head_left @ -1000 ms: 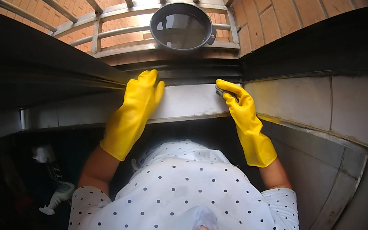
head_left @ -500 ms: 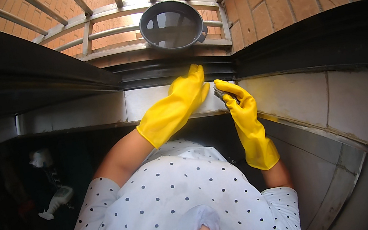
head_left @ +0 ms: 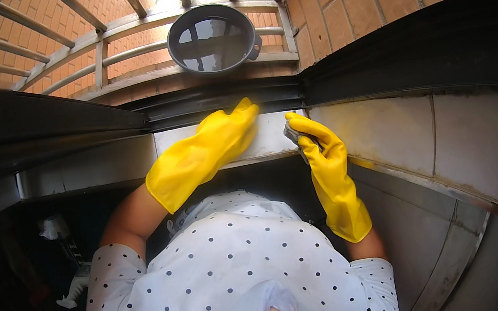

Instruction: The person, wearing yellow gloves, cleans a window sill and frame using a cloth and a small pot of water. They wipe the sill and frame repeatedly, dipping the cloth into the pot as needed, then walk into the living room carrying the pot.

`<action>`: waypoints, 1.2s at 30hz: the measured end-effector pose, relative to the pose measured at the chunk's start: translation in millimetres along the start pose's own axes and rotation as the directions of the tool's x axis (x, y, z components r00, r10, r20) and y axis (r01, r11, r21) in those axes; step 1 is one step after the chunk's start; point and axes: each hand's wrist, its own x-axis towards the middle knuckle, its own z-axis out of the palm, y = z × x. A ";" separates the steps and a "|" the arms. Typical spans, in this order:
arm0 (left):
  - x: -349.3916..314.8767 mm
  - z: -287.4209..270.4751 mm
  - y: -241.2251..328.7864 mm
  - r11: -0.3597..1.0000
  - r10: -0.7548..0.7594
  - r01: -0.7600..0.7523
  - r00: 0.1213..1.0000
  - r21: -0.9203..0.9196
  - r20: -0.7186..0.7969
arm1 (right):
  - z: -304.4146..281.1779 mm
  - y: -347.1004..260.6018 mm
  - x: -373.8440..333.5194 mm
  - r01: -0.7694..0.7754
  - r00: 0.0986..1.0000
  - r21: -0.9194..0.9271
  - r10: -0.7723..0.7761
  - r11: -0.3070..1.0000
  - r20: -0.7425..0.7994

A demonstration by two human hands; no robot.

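Both my hands wear long yellow rubber gloves. My left hand [head_left: 208,144] reaches over the white tiled sill [head_left: 175,140], its slightly blurred fingers stretched out to the dark window track [head_left: 170,110]. Nothing shows in it, though its underside is hidden. At the sill's right part, my right hand [head_left: 327,156] has its fingers curled around a crumpled grey cloth [head_left: 291,135], mostly covered by the glove. Beyond the track stands a round dark basin [head_left: 171,45] of water, with light reflected on its surface.
Metal bars [head_left: 101,65] of a window cage enclose the ledge behind the basin. Dark window frames [head_left: 405,69] flank the opening. A brick wall [head_left: 361,1] rises at the right. In the shadow at lower left hangs a white spray bottle [head_left: 74,287].
My left hand has slid left along the track. The right hand still grips the grey cloth. The whole view has shifted slightly, so the basin appears farther left.
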 end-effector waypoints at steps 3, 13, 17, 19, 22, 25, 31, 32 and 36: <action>-3.8 -13.0 -1.0 0.996 0.069 -0.076 0.987 -0.041 -0.148 | -0.6 -0.3 0.1 -0.015 1.000 0.007 0.015 1.000 -0.009; -15.7 -98.5 -29.6 0.820 -0.232 -0.259 0.665 -0.511 -0.710 | 5.6 4.8 6.3 -0.091 0.994 0.056 0.094 0.994 -0.054; 18.6 -103.4 -37.6 0.939 -0.241 -0.021 0.670 -0.342 -0.702 | 11.9 6.9 13.8 -0.083 0.997 0.053 0.083 0.995 -0.006; 34.2 -99.9 -41.6 0.989 -0.114 -0.014 0.577 -0.150 -0.808 | 15.2 8.6 18.1 -0.066 0.998 0.052 0.065 0.996 0.022; 34.3 -103.1 -48.5 0.963 -0.196 -0.057 0.514 -0.262 -0.835 | 17.3 10.5 28.0 -0.044 0.998 0.041 0.042 0.998 0.039; 41.0 -105.8 -65.8 0.805 -0.316 -0.304 0.505 -0.509 -0.803 | 44.2 -5.1 52.0 0.056 0.998 0.033 -0.056 0.998 -0.006; 50.2 -103.6 -81.4 0.547 -0.528 -0.415 0.502 -0.727 -0.685 | 121.5 -5.7 172.1 0.545 0.833 -0.328 -0.543 0.771 0.107; 53.9 -100.6 -79.5 0.513 -0.585 -0.338 0.534 -0.789 -0.610 | 123.2 8.9 190.8 0.485 0.864 -0.428 -0.493 0.763 0.100; 44.8 -85.7 -88.2 0.469 -0.705 0.070 0.630 -0.880 -0.326 | 132.0 11.7 225.0 0.282 0.955 -0.846 -0.046 0.452 0.293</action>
